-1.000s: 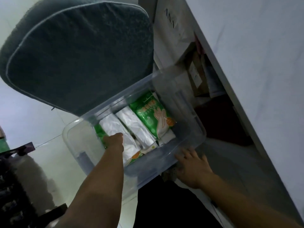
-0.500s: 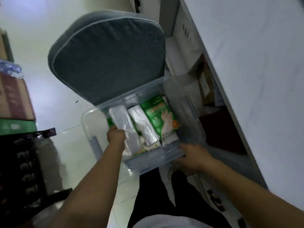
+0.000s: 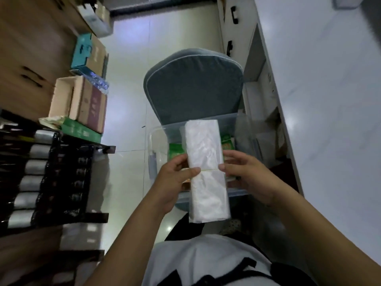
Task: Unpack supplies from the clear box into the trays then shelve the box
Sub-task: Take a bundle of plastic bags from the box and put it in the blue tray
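A long white plastic-wrapped pack [image 3: 206, 168] with a rubber band round its middle is held upright above the clear box [image 3: 156, 145]. My left hand [image 3: 175, 180] grips its left side with the thumb across the front. My right hand [image 3: 245, 172] holds its right edge with thumb and fingers. The clear box sits on a grey cushioned chair [image 3: 193, 87]; green packs [image 3: 175, 150] show inside it behind the white pack. The rest of the box's contents are hidden.
A black rack of trays [image 3: 51, 178] stands at the left with silver rolls in it. Cardboard boxes [image 3: 82, 102] and a teal box [image 3: 82, 50] are stacked behind it. A white desk [image 3: 329, 100] runs along the right. Pale tiled floor lies between.
My left hand has lifted the white pack out of the clear box. My right hand left the box's front edge and took hold of the pack's right side. The view swung left.
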Demonstrator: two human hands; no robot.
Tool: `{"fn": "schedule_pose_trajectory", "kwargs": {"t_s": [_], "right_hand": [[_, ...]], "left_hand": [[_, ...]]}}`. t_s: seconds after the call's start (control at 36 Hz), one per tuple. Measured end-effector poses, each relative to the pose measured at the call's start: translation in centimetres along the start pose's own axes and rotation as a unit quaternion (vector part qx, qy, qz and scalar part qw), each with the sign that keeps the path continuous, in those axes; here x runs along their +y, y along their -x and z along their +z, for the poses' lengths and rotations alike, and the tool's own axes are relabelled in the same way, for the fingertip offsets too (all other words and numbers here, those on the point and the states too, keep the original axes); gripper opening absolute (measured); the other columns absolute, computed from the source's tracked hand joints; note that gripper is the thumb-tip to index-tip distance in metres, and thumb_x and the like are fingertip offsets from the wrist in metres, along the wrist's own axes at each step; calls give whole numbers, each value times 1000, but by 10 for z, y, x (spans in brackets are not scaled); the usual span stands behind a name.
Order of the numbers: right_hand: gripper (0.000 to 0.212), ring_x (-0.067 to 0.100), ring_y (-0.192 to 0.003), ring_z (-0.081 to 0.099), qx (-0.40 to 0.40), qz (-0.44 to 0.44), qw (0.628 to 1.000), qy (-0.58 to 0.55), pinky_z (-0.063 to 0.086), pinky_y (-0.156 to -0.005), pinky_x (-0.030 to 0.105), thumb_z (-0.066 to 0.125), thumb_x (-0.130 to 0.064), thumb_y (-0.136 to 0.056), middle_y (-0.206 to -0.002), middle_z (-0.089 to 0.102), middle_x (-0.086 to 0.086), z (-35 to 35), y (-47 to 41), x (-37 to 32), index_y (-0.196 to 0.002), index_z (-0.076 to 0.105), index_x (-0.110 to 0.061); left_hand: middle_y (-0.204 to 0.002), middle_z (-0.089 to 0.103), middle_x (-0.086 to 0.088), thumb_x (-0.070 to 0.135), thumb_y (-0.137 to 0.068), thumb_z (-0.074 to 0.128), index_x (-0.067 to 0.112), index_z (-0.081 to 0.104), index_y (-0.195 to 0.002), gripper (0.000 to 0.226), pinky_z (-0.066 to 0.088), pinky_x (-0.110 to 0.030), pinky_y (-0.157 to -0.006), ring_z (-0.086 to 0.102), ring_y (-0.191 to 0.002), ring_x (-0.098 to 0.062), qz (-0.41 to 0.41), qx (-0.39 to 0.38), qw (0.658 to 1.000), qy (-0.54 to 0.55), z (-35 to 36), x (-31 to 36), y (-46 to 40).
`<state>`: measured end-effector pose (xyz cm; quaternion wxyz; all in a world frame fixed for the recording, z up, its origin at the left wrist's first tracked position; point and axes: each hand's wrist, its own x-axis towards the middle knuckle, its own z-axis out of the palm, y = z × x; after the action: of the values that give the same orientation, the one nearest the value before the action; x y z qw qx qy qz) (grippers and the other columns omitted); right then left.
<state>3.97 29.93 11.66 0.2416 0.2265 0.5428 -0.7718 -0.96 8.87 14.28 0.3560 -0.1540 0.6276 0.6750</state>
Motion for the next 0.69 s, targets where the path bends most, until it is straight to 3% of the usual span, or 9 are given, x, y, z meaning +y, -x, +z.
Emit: {"fn": "schedule_pose_trajectory", "kwargs": {"t_s": [0.14, 0.28, 0.36, 0.53, 0.69], "right_hand": [[32, 30, -95, 72, -1, -30, 999, -29, 57, -82, 48, 76, -13, -78, -109, 74, 12, 10, 16, -4, -108, 73, -24], [38, 32, -105, 70, -49, -27, 998, -28, 57, -88, 53, 76, -15, -79, -117, 72, 12, 13, 25, -4, -116, 71, -24], [42, 31, -101, 72, -65, -25, 997, -47, 61, -76, 44, 80, -16, -75, -116, 73, 13, 13, 30, 0, -116, 71, -22], [44, 29, -99, 72, -21, -46, 995, -83, 59, -69, 35, 79, -15, -73, -114, 73, 12, 20, 42, 13, -116, 71, -21], [42, 25, -89, 73, 51, -72, 991, -101, 57, -60, 32, 79, -16, -70, -110, 75, 11, 24, 53, 12, -111, 74, -19]], "left_hand": [[-119, 72, -7, 3, -86, 70, 13, 64, -124, 40, 59, -41, -81, 72, -100, -26, 10, -16, 999, 32, 10, 1, 24], [-121, 71, -6, 5, -84, 72, 16, 66, -122, 40, 59, -39, -80, 70, -106, -27, 25, -19, 999, 26, 10, 3, 35], [-123, 69, -8, 4, -84, 72, 14, 65, -125, 43, 58, -38, -79, 69, -109, -30, 19, -16, 999, 30, 9, 2, 38], [-123, 69, -9, 2, -84, 71, 13, 65, -126, 43, 59, -43, -83, 70, -104, -27, 13, -36, 999, -3, 10, 1, 36], [-118, 72, -9, 13, -89, 70, 17, 64, -126, 38, 57, -42, -90, 70, -104, -28, -12, -77, 997, 9, 6, 9, 20]]}}
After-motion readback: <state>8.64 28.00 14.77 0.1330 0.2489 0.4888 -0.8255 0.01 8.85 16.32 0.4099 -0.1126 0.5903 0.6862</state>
